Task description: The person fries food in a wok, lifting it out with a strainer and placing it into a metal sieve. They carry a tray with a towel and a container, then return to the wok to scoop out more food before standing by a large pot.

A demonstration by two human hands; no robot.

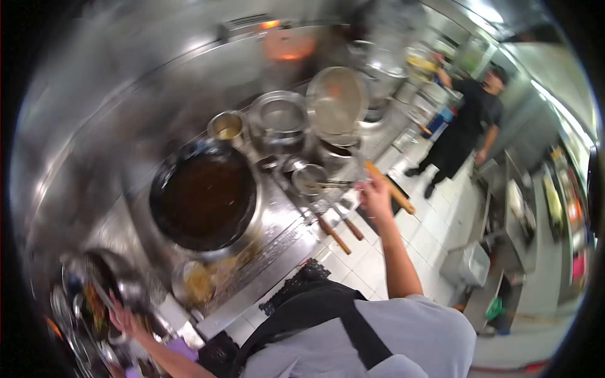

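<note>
My right hand (376, 194) is closed around the handle of a large round strainer (338, 104), whose wooden end (394, 192) sticks out past my fingers. The strainer's bowl is tilted up over the pots at the back of the stove. At the lower left, my left hand (126, 321) is closed beside a narrow metal strip and a pan (85, 277) with food in it; what it grips is too blurred to tell. Between the hands sits a big black wok (205, 195) holding dark brown liquid.
A small pot (227, 128) with yellowish liquid and a steel pot (279, 115) stand behind the wok. Several wooden-handled tools, including a small strainer (309, 179), lie at the stove's right. Another person (463, 120) stands farther back. A grey bin (466, 264) is on the floor.
</note>
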